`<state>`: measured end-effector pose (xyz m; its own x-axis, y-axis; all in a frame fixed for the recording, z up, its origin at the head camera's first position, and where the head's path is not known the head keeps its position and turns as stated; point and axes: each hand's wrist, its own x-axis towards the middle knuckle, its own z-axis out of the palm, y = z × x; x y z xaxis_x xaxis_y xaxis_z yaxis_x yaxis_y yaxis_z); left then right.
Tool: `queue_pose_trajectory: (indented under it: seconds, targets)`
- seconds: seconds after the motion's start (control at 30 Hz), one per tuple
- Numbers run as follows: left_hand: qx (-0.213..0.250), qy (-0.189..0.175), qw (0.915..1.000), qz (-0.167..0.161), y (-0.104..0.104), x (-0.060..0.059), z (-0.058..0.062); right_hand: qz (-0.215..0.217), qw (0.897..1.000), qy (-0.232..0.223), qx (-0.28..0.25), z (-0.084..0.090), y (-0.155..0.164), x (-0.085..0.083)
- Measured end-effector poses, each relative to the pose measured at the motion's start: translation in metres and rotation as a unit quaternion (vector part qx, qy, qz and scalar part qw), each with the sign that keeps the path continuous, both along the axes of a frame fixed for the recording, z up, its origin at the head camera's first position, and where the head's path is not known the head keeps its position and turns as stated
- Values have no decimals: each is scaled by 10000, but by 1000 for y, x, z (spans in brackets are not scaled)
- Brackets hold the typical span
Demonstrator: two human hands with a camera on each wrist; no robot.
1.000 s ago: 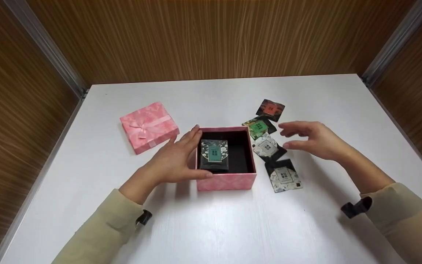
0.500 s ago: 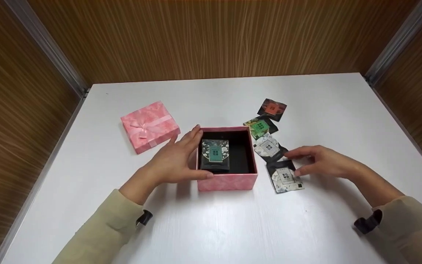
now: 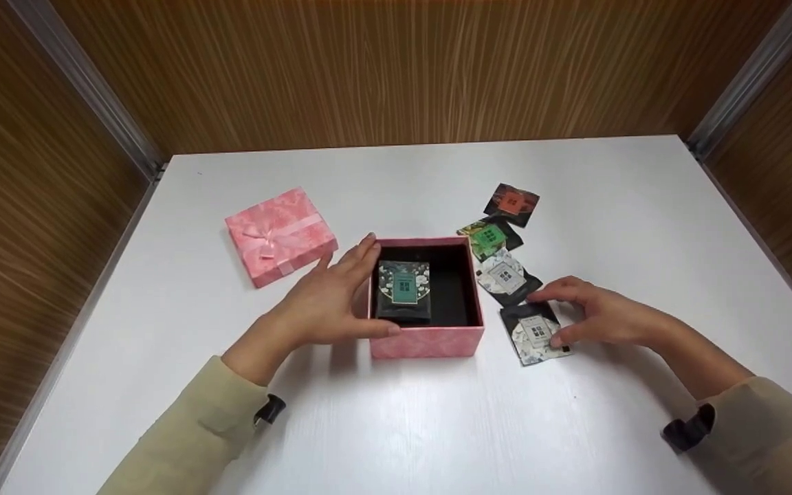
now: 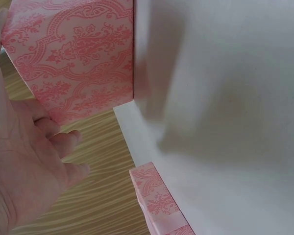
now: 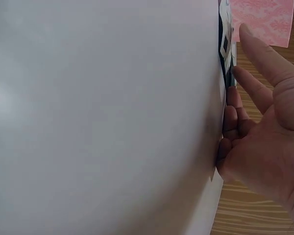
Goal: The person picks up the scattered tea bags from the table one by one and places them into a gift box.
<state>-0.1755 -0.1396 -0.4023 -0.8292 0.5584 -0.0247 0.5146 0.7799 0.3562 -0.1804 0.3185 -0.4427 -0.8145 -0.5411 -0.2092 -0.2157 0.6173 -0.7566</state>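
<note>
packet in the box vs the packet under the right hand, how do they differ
The packet in the box has a teal label; the packet under the right hand has a pale grey one. The first lies inside the open pink box, untouched; the second lies on the white table, with the right hand touching its edge. The first sits square to the box, the second skewed. Both are dark, flat, floral-printed sachets.
</note>
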Motion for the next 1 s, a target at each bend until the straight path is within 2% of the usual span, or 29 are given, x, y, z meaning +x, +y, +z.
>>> queue_pose_trajectory:
  seconds: [0.27, 0.5, 1.0]
  targets:
    - [-31, -5, 10000, -30, -1, 0, -1, -58, 9990, 235, 373, -3, -6, 3]
    - [-27, -15, 10000, -12, -1, 0, 0, 6, 9983, 349, 460, -3, -8, 2]
    - [-67, 17, 10000, -34, 0, 0, 1, -94, 9990, 377, 206, -5, -8, 2]
